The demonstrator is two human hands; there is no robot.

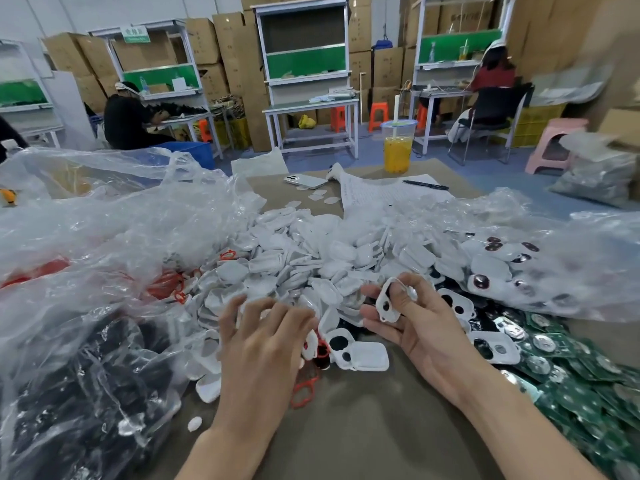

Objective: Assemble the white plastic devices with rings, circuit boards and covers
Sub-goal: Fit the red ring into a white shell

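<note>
Littered brown table (363, 431), cartons (232, 39) behind — right hand (420, 329) pinches a shell (387, 306), left hand (265, 341) unclear.

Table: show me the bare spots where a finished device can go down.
Biggest free patch: bare table between the forearms, bordered by the bag of black parts left and circuit boards right. A narrow strip lies by the phone and drink cup. The middle is crowded with white covers, where the right hand holds a white housing.

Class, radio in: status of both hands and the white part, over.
Right hand pinches white housing. Left hand on parts pile, grip unclear. Plastic bag crowds left.
</note>
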